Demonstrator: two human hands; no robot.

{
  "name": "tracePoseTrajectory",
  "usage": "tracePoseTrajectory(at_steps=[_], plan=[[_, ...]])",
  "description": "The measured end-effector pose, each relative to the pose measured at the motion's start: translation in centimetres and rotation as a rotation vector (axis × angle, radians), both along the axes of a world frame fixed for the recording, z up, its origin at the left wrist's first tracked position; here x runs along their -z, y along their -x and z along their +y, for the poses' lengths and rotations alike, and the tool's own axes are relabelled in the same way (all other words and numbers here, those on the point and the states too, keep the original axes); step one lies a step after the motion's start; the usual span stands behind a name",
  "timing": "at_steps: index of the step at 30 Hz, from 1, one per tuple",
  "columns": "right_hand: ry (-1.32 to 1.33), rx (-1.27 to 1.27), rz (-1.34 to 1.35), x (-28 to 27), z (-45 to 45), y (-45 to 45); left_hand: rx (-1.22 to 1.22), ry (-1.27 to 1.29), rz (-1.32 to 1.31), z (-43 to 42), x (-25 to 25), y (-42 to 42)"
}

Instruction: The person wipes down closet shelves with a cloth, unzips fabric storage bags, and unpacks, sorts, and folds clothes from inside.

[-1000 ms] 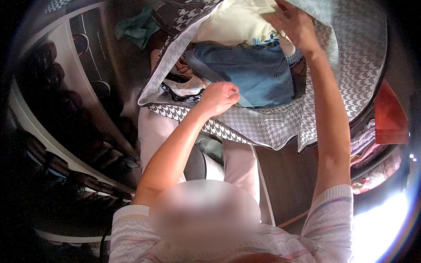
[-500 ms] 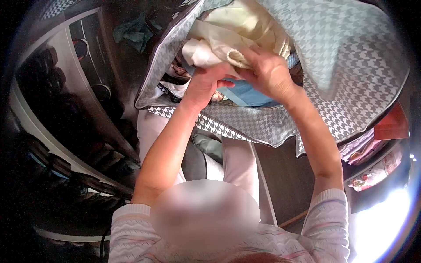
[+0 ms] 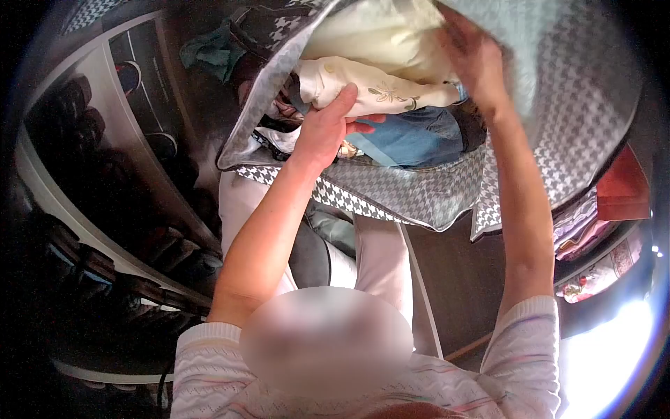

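Note:
A houndstooth storage bag (image 3: pixel 433 199) lies with its mouth unzipped and its flap folded back to the right. Inside it is a folded cream cloth with flower embroidery (image 3: pixel 391 94), probably a garment, in front of plain pale-yellow cloth (image 3: pixel 384 38). My left hand (image 3: pixel 324 133) rests at the near left of the embroidered cloth, thumb against it and fingers stretched out below. My right hand (image 3: pixel 478 70) reaches in at the right side of the pale cloth; its fingers are blurred and shadowed. Blue denim (image 3: pixel 419 140) lies beneath, nearer me.
On the left, dark shelves (image 3: pixel 132 272) hold rows of shoes. A teal cloth (image 3: pixel 213 52) lies beyond the bag's left side. At the right are a red-orange box or bag (image 3: pixel 622 185) and stacked folded pink and lilac fabrics (image 3: pixel 578 230).
My right hand has moved away and to the right, from the bunched cream cloth to the bag's right side. The cloth now lies flatter, showing embroidery, and more denim shows.

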State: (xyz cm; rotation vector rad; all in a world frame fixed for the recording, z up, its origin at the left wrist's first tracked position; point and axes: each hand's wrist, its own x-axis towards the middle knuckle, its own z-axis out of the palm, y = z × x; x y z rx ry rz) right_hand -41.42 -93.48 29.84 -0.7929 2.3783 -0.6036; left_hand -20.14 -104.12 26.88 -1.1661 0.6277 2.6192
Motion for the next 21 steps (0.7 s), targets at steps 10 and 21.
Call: tracePoseTrajectory(at_steps=[10, 21], plan=[[-0.498, -0.445, 0.201, 4.8, 0.7, 4.8, -0.019, -0.033, 0.008, 0.0, -0.1, 0.4], [-0.005, -0.568, 0.126, -2.9, -0.1, -4.8, 0.002, 0.034, -0.065, -0.3, -0.3, 0.2]])
